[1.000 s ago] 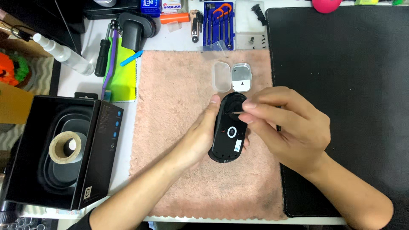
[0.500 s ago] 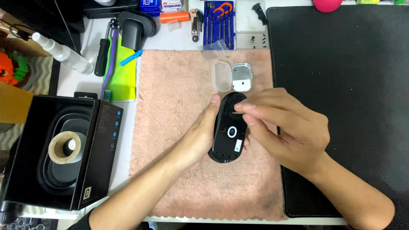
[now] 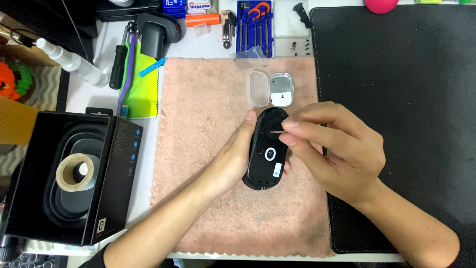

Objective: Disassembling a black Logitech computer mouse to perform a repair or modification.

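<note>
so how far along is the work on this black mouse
Done: the black mouse lies underside up on the pink towel, and the small clear case is open behind it. In hand: the left hand grips the mouse while the right hand works a thin tool at its front end. Left: the underside looks intact, and the screwdriver set lies unused.

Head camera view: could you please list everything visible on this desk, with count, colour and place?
Computer mouse: one, black, underside up, mid-towel.
Towel: one, pink, desk centre.
Small case: one, clear, open, above mouse.
Desk mat: one, black, right.
Box: one, black, open, left.
Screwdriver set: one, blue, top centre.
Spray bottle: one, clear, upper left.
Cloth: one, yellow-green, left of towel.
Left hand: cradles mouse.
Right hand: pinches a thin tool at mouse's underside.
</note>
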